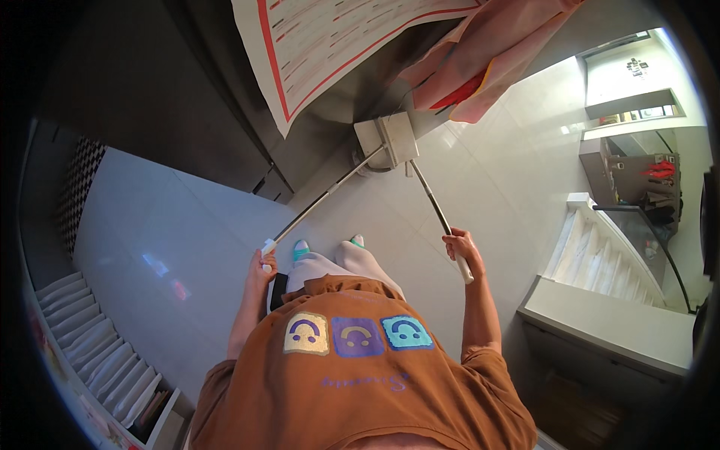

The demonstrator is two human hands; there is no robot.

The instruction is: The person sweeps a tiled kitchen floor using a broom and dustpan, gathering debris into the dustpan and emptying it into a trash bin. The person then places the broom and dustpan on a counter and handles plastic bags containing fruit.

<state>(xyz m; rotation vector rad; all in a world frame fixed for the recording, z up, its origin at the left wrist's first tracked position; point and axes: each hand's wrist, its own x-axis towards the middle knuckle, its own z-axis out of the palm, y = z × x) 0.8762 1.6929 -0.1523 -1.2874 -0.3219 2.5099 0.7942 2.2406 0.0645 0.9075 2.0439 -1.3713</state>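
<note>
My left hand (263, 264) grips the white handle end of a long metal pole (315, 202), which runs up to a long-handled dustpan (385, 140) near the base of the dark cabinet. In my right hand (464, 248) is a second metal pole (432, 197) with a pale grip. Its lower end reaches the right edge of the dustpan, and a broom head there is mostly hidden. Both poles slant inward and nearly meet at the dustpan. My feet in green and white slippers (301, 249) stand on the tiled floor between the poles.
A dark cabinet or appliance front (169, 129) rises ahead, with a red-bordered printed sheet (360, 39) and a pink cloth or bag (478, 62) at its top. White stairs (596, 253) with a dark handrail stand right, beside a pale ledge (607, 320). Folded white items (107, 354) line the left.
</note>
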